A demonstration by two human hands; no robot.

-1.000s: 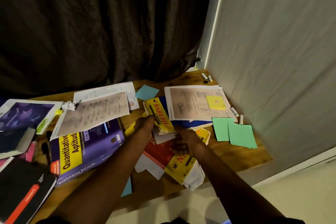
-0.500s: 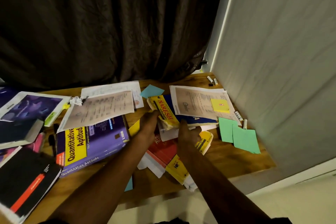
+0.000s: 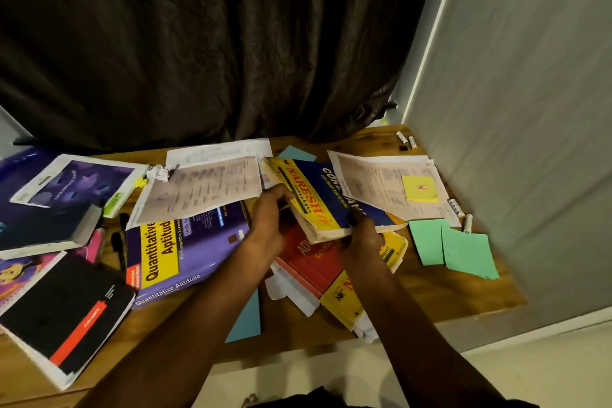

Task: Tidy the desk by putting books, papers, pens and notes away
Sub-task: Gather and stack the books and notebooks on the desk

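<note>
A thick blue and yellow book is tilted up off the desk's middle. My left hand grips its left spine edge and my right hand grips its near corner. A printed sheet with a yellow sticky note lies on the book's right part. Under the book lies a red and yellow book on loose white papers. To the left a purple book lies flat, with a printed sheet across its top.
Two green notes lie at the right of the wooden desk, with markers beside them and more in the back corner. A black book and dark books fill the left. Dark curtain behind, grey wall right.
Both hands have taken hold of the blue and yellow book and lifted its near edge off the pile, so more of its cover shows. The view has shifted slightly.
</note>
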